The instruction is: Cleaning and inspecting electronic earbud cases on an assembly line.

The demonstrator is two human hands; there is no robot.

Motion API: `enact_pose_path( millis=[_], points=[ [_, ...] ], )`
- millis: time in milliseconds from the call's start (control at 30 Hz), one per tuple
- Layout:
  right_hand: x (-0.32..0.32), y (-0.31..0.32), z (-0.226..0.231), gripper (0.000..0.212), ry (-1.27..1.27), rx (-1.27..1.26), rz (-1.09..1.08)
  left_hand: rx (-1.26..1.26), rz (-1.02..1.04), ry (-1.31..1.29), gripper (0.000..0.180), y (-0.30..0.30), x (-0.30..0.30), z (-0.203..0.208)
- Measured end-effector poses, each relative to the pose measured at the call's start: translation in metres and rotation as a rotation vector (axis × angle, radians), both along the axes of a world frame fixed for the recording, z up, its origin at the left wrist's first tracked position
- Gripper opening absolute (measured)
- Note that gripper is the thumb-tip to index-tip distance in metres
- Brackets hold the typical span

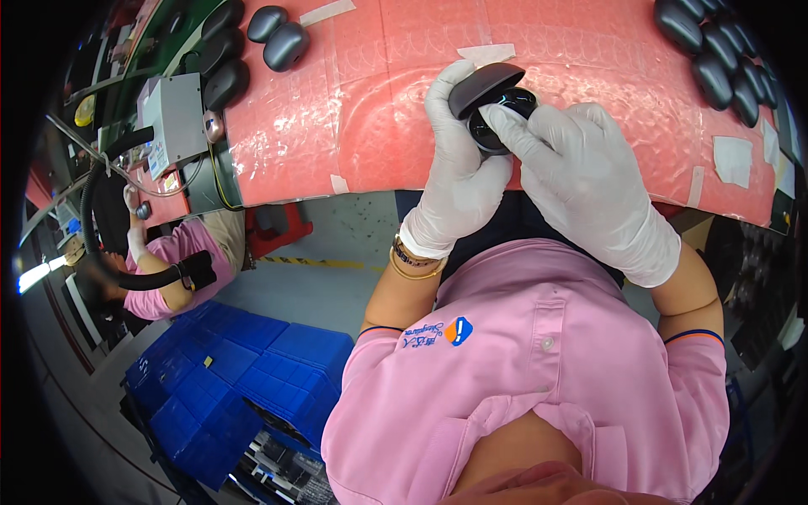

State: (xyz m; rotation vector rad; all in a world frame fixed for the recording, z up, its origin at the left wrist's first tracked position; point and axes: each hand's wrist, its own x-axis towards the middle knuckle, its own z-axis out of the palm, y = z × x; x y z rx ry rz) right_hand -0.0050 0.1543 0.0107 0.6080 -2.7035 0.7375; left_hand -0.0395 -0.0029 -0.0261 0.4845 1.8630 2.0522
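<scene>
Glare on pink sheeting [370, 118], bent edges

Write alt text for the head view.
A person's gloved left hand holds an open dark earbud case while the gloved right hand touches its inside, over a red-covered workbench. Closed dark cases lie in groups toward both ends; at left, a co-worker in pink appears near blue crates.

I'm seeing a pink-covered table [387, 164] spanning twelve o'clock; grey floor [353, 227] is showing toward nine, striped tape [324, 263] running near a red stool [286, 237]; blue crates [290, 362] are filling eight, a white light [40, 273] glowing at far nine.
</scene>
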Motion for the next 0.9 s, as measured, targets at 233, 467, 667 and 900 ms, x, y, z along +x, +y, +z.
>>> enact_pose_path(
  millis=[233,467,667,900],
  points=[
    [-0.002,0.015,0.006,0.045,-0.075,-0.046,0.128,0.077,-0.026,0.056,0.084,-0.001,0.000,0.003],
    [0.000,0.018,0.000,0.048,-0.183,-0.325,0.097,0.068,-0.038,0.051,0.085,0.000,0.003,0.003],
    [0.006,0.020,0.000,0.049,-0.227,-0.317,0.075,-0.003,-0.027,0.167,0.078,0.005,0.004,0.003],
    [0.010,0.026,-0.001,0.049,-0.273,-0.406,0.109,-0.050,-0.064,0.283,0.082,0.002,0.009,-0.004]
  ],
)
